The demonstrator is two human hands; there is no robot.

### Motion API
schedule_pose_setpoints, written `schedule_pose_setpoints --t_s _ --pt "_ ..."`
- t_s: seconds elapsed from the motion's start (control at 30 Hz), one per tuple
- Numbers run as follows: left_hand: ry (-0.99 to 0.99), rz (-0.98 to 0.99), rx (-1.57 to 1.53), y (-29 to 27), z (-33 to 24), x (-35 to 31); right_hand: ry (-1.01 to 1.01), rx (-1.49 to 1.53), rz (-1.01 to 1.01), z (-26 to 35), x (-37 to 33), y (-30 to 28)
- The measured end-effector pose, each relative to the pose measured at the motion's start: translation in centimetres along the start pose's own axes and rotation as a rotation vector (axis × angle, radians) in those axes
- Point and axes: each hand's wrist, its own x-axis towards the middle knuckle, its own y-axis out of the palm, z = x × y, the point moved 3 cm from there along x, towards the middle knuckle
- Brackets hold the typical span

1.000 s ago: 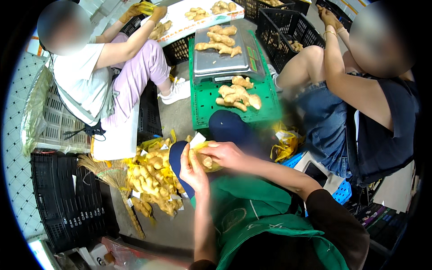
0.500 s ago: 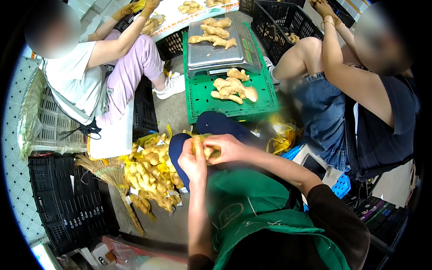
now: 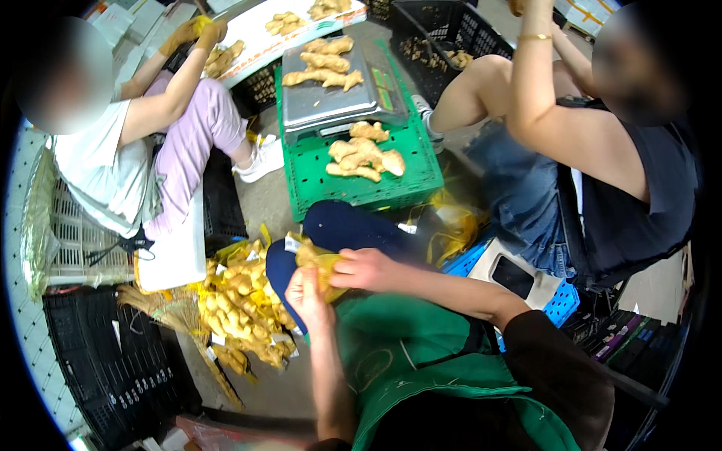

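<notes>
Over my lap, a yellow mesh bag (image 3: 325, 272) with ginger in it is stretched between my two hands, and a white tag (image 3: 292, 243) sticks out at its far end. My left hand (image 3: 308, 295) is closed on the bag's near left side. On the other side, my right hand (image 3: 364, 269) pinches the mesh with fingers pressed together. The contents are partly hidden by the fingers and blurred. On the floor left of my knee lies a pile of bagged ginger (image 3: 239, 310) in yellow mesh with white tags.
Ahead, a green crate (image 3: 301, 180) bears a scale (image 3: 301, 105) with ginger on it and loose ginger (image 3: 367, 156) before it. A straw broom (image 3: 169, 307) and black crates (image 3: 98, 353) are at left. Co-workers sit on both sides. A blue basket (image 3: 565, 304) stands right.
My hands have moved slightly apart, and the yellow mesh and white tag now show between them. The view has shifted. The right co-worker's forearms are raised higher.
</notes>
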Motion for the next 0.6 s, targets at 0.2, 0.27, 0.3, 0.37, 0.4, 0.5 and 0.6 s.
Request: schedule_pose_setpoints --t_s 0.2,0.27,0.3,0.37,0.4,0.5,0.6 --pt "-0.384 -0.077 -0.209 -0.9 3.4 2.8 0.249 0.250 0.289 -2.3 -1.2 0.1" --pt "-0.408 -0.046 -0.145 -0.4 3.7 2.2 0.248 0.208 0.246 -1.9 -0.8 -3.0" --pt "-0.430 -0.031 -0.165 -0.8 4.8 2.3 0.235 0.223 0.234 -2.5 -1.4 -3.5" --pt "-0.390 -0.047 -0.163 0.0 4.7 2.3 0.407 0.337 0.073 -4.8 -1.9 -4.7" --pt "-0.370 -0.061 -0.161 0.1 4.4 2.1 0.523 0.420 -0.001 -6.3 -1.9 -5.0" --pt "-0.293 0.019 -0.045 0.2 3.9 1.6 0.702 -0.087 -0.037 -13.3 -2.2 -4.3" --pt "-0.230 0.036 -0.007 0.7 3.9 1.1 0.820 -0.519 0.160 -19.4 -3.2 -1.7"
